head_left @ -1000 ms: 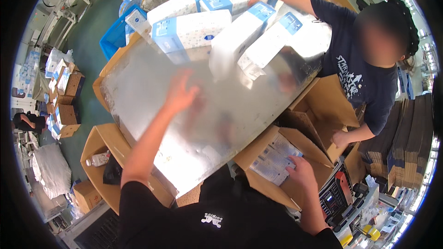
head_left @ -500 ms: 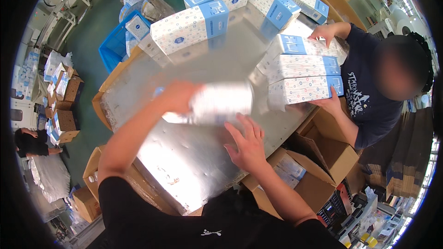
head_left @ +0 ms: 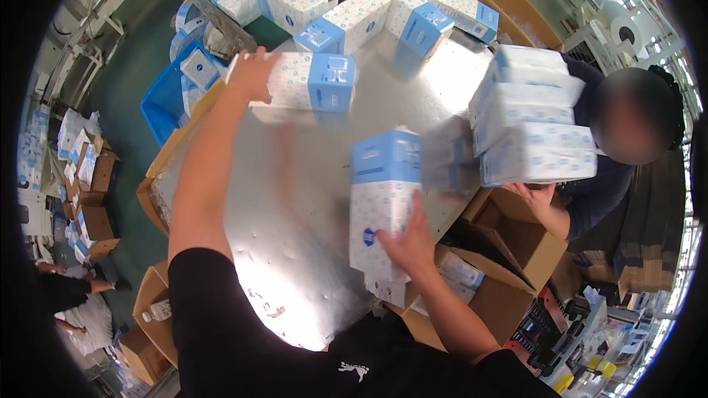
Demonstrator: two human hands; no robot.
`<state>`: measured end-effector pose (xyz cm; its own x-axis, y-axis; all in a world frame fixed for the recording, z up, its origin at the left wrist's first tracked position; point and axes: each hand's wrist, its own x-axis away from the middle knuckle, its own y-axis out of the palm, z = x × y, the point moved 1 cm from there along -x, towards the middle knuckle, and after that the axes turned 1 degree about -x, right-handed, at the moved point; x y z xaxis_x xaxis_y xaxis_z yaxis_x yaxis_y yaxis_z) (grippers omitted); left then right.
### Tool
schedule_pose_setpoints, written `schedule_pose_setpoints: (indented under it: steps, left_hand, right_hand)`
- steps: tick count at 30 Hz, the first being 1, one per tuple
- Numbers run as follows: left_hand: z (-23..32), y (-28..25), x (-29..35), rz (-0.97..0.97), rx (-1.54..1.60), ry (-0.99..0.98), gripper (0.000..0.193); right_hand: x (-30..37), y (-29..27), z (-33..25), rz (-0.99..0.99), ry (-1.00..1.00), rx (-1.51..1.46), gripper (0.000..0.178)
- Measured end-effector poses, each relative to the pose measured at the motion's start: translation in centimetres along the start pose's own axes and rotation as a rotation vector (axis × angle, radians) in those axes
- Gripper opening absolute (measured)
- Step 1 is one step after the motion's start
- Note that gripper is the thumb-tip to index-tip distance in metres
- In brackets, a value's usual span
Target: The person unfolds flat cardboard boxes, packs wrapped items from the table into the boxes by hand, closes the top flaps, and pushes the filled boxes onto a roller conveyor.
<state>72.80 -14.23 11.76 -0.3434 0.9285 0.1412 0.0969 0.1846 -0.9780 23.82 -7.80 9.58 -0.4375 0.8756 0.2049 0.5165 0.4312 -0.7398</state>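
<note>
My left hand [head_left: 254,76], arm stretched forward, grips the left end of a patterned white and blue tissue pack [head_left: 299,82] lying along the table's far left. Its fingers close over the pack's end. Nearer to me, another tissue pack [head_left: 383,191] stands with its blue end pointing away. My right hand [head_left: 410,242] holds it by its right side, thumb across the front face and fingers along the edge. A loose wrapper flap hangs at that pack's near end. Whether it touches the table is unclear.
Several more packs [head_left: 361,18] line the metal table's [head_left: 295,191] far edge. At the right, a co-worker's hand [head_left: 537,195] supports a blurred stack of packs [head_left: 535,129]. Open cartons [head_left: 509,228] stand below the right edge; a blue crate [head_left: 164,103] is beyond the left edge.
My left hand has moved forward to the pack at the far left. My right hand, open before, now grips a pack. The co-worker has raised the stack off the table.
</note>
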Motion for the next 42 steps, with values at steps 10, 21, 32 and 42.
schedule_pose_setpoints:
  steps: [10, 21, 32, 42]
  left_hand:
    - [15.3, 2.3, 4.0, -0.087, 0.594, 0.308, 0.108]
    - [26.6, -4.0, -11.4, 0.144, 0.434, -0.08, 0.103]
    - [25.9, -0.9, 6.4, -0.27, 0.558, 0.385, 0.109]
    - [22.5, 8.0, 10.2, -0.823, 1.85, -0.339, 0.081]
  right_hand:
    - [-1.3, -3.5, 3.4, 0.232, 0.203, -0.141, 0.118]
    - [-5.8, -3.2, 4.3, 0.424, 0.212, -0.102, 0.114]
    - [-5.7, -6.6, 7.1, 0.35, 0.164, -0.173, 0.088]
    - [-3.3, -5.5, 11.6, -0.296, 0.323, -1.146, 0.08]
